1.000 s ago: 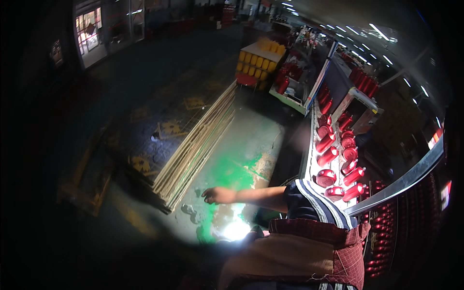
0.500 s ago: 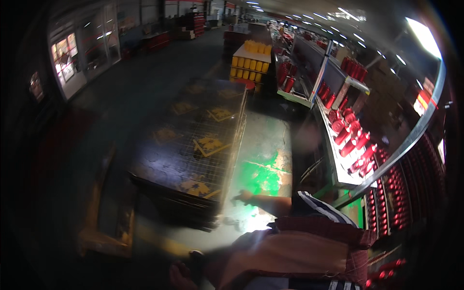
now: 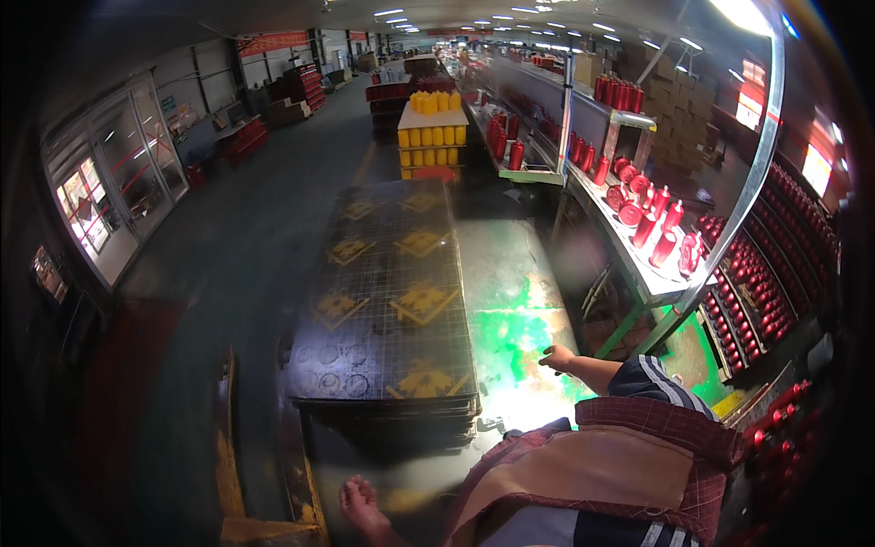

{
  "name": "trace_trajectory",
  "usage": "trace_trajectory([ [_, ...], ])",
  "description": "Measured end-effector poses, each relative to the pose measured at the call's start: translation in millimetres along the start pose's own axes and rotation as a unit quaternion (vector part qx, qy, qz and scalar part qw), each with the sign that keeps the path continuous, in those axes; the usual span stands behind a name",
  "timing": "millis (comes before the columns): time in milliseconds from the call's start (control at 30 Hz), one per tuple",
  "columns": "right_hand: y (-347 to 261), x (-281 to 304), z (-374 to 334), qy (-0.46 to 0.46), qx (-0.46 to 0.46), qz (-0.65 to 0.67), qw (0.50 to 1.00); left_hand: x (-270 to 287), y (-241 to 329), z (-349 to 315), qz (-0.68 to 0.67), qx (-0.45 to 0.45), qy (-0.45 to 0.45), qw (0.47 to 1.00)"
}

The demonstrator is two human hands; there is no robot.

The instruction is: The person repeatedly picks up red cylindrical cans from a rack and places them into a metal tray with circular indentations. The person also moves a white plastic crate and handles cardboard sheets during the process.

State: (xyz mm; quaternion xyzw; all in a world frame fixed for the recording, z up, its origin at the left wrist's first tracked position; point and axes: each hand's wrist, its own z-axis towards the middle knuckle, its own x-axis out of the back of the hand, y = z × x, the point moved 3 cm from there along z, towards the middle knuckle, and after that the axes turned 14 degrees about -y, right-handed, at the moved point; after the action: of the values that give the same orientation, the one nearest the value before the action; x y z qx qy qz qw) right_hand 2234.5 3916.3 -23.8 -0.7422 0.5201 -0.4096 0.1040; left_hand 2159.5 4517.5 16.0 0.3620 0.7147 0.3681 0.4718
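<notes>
At the near edge, a dark red plaid garment with a tan panel [image 3: 629,460] is worn across the body. The left hand [image 3: 360,500] is held low above the floor, near a wooden frame [image 3: 230,456]; its fingers are loosely curled, and nothing is seen to be gripped. Slightly farther off, the right hand [image 3: 558,358] is held out over a floor patch stained bright green [image 3: 510,342]. Its fingers are bent and seem a little parted; no object is seen in them, though finer detail of the grip cannot be told.

Between the hands and beyond them, a stack of dark boards [image 3: 365,283] marked with yellow patterns is seen, touched by neither hand. To the right, red bottles [image 3: 663,248] are set on a lit bench [image 3: 658,286], some upright and some laid down, well apart from the right hand. Beside a bent metal post [image 3: 764,173], more red bottles are ranked on a sloping rack [image 3: 770,287].

The step in hand is judged to be one between grasps, with the floor strip beside the boards occupied and nothing handled. For a bottle to be taken, the right hand would have to be raised clear of the bench edge and brought inward, without neighbouring bottles being knocked.

Farther back, yellow containers [image 3: 432,137] are stacked in tiers, and a glazed door [image 3: 137,169] is set in the left wall.
</notes>
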Motion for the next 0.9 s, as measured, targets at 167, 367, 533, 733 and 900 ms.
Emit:
trace_trajectory([
  [167, 44.4, 14.7, 19.5, 0.002, -0.007, 0.056, 0.998, -42.2, -65.1, 5.9, 0.004, 0.107, -0.073, 0.992],
  [367, 87.7, 58.0, 93.4, -0.088, 0.011, 0.054, 0.995, -97.2, -146.4, 54.1, 0.009, 0.224, -0.261, 0.939],
  [533, 116.4, 125.5, 132.0, -0.073, 0.076, 0.119, 0.987, -233.6, -194.9, 72.9, -0.046, 0.279, -0.087, 0.955],
  [733, 149.6, 202.4, 140.1, -0.068, 0.057, 0.289, 0.953, -426.3, -188.9, 82.2, 0.121, 0.215, -0.226, 0.943],
  [900, 193.3, 249.1, 104.4, 0.060, 0.080, 0.400, 0.911, -540.3, -214.4, 139.5, 0.178, 0.283, -0.314, 0.889],
])
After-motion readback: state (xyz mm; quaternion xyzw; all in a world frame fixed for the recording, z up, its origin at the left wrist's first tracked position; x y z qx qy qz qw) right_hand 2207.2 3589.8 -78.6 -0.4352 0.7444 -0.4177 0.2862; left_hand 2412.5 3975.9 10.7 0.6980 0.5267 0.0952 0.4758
